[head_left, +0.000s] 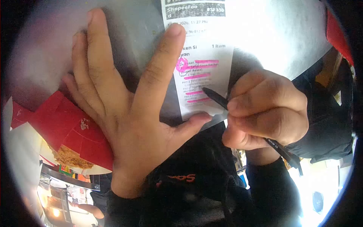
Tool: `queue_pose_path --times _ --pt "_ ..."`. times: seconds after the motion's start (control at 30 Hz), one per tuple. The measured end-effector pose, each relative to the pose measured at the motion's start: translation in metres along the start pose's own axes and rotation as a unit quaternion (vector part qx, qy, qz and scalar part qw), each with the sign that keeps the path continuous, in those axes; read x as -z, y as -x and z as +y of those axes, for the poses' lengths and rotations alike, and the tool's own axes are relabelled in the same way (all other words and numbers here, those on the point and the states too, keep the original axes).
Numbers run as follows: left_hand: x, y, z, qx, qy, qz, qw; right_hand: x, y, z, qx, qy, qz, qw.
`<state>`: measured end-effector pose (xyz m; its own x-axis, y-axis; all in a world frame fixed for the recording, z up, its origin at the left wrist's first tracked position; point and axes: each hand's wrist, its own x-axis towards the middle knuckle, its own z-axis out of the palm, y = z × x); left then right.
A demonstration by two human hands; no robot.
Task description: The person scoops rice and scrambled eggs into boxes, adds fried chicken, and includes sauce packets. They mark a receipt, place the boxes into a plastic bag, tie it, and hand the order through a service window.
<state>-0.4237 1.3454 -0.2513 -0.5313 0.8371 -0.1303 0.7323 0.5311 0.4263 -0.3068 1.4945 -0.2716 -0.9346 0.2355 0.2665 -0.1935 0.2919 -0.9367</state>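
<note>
A printed receipt (215, 53) lies on the grey metal surface, with pink highlighter strokes and a pink ring over some of its lines. My left hand (136, 109) is spread flat, fingers apart. Its index finger overlaps the receipt's left side and its thumb reaches the lower edge. Between the thumb and fingers of my right hand (270, 109) is a slim black pen (215, 97). The pen's tip points left over the lower printed lines. By the left hand's outer edge is a red carton (72, 125), with brown fried chicken (73, 158) showing at its opening.
The metal counter (128, 22) spreads behind the receipt, with bright glare at right. A red object (338, 36) is at the upper right edge. Dark clothing with orange lettering (185, 178) fills the lower middle. A lit display (56, 204) shows at lower left.
</note>
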Motion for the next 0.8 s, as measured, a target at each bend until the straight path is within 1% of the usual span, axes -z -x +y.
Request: queue_pose_path --times 0.07,0.1,0.17,0.23,0.33,0.4,0.43,0.5,0.53,0.57,0.6,0.63,0.7,0.73,0.77,0.8 --pt "0.001 0.002 -0.001 0.002 0.006 -0.007 1.000 -0.001 0.006 -0.003 -0.003 -0.054 -0.022 0.998" --pt "0.000 0.004 -0.004 -0.001 0.003 -0.009 1.000 -0.004 0.008 -0.004 -0.002 -0.054 -0.023 0.998" --pt "0.000 0.006 -0.007 -0.004 -0.001 -0.012 1.000 -0.014 0.010 -0.008 0.004 -0.046 0.067 0.997" --pt "0.000 0.005 -0.010 -0.019 0.011 -0.005 1.000 -0.014 0.012 -0.011 -0.010 -0.042 0.060 0.997" --pt "0.000 0.005 -0.004 -0.006 0.028 0.010 1.000 -0.014 0.013 -0.012 0.009 -0.049 0.082 0.995" --pt "0.002 0.007 -0.005 -0.007 0.023 0.009 1.000 -0.012 0.017 -0.017 -0.002 -0.032 0.039 0.999" --pt "0.002 0.007 -0.006 -0.009 0.019 0.008 1.000 -0.021 0.017 -0.017 0.001 -0.045 0.066 0.997" --pt "0.001 0.007 -0.004 -0.011 0.026 0.015 0.999 -0.023 0.018 -0.017 -0.008 -0.013 0.097 0.995" --pt "0.002 0.007 -0.003 -0.012 0.034 0.023 0.999 -0.019 0.017 -0.022 -0.003 -0.012 0.096 0.995" --pt "0.005 0.008 -0.003 -0.013 0.032 0.027 0.999 -0.011 0.019 -0.030 -0.028 0.048 0.079 0.995" --pt "0.009 0.010 -0.002 0.016 0.021 -0.008 1.000 -0.001 0.019 -0.037 -0.052 0.108 0.061 0.991" --pt "0.011 0.010 -0.003 0.049 0.011 -0.046 0.998 0.009 0.019 -0.034 -0.054 0.077 0.054 0.994" --pt "0.012 0.011 -0.005 0.053 0.008 -0.039 0.998 0.015 0.006 -0.054 -0.179 0.057 0.084 0.979" --pt "0.010 0.012 -0.006 0.045 0.010 -0.033 0.998 0.012 -0.004 -0.063 -0.216 0.116 0.053 0.968" --pt "0.010 0.013 -0.007 0.036 0.011 -0.028 0.999 0.009 -0.015 -0.066 -0.213 0.150 0.042 0.964" --pt "0.011 0.012 -0.006 0.043 0.048 -0.001 0.998 0.009 -0.028 -0.065 -0.157 0.209 -0.026 0.965"
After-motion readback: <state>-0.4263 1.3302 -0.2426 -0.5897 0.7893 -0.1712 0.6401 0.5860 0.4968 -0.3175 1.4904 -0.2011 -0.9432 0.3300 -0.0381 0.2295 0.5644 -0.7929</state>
